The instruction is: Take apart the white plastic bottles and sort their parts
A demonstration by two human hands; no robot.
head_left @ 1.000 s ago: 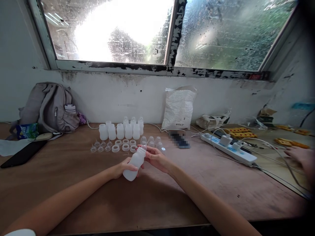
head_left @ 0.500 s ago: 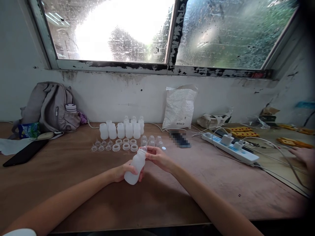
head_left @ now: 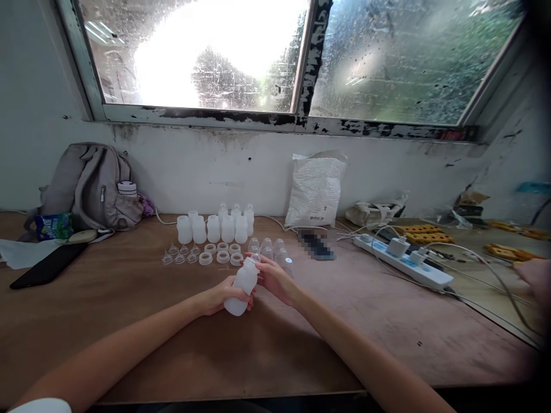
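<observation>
My left hand [head_left: 221,295] is wrapped round the body of a frosted white bottle [head_left: 241,287], which tilts with its top to the upper right. At the bottle's neck, the fingers of my right hand [head_left: 273,277] are closed on its clear top [head_left: 255,257]. Behind them are several white rings [head_left: 205,258], with several clear nipples [head_left: 178,258] to their left. Several clear caps [head_left: 267,246] stand just beyond my right hand. Farther back is a group of white bottles [head_left: 213,229], some with clear tops.
A grey backpack [head_left: 88,189] and black tablet [head_left: 47,267] lie at left. A white package [head_left: 316,189] leans on the wall above a blurred phone [head_left: 318,245]. At right are a power strip [head_left: 404,264], cables, yellow parts [head_left: 419,234] and another person's hand [head_left: 536,274].
The held bottle has shifted slightly right and up with both my hands. The whole view has moved a little. At far right, the other person's hand has shifted slightly.
</observation>
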